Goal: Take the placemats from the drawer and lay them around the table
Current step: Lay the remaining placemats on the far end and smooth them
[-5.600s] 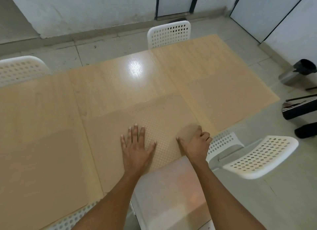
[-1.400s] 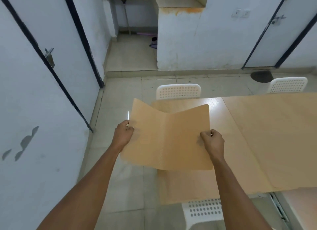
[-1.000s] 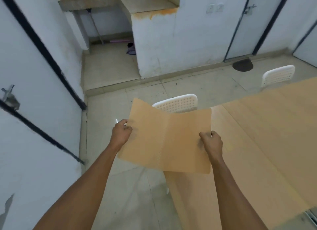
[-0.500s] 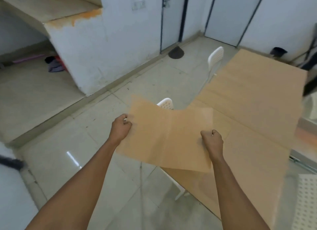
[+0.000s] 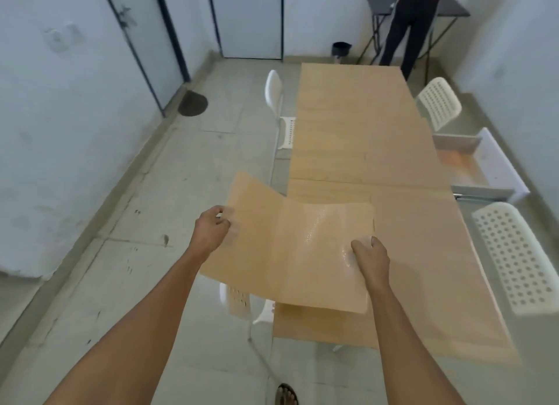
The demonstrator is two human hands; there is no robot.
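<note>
View swung along table (image 5: 357, 126); both hands grip unmarked placemat (image 5: 290, 247).

Tan placemat (image 5: 290, 253) with a glossy dotted texture; pale wood-toned worktop (image 5: 357, 117); white perforated chair (image 5: 520, 256) at three o'clock; grey tiled floor (image 5: 193, 169).

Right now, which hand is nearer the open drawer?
Right. The right hand holds the placemat over the table, on the open drawer's side; the left hand is over the floor.
</note>
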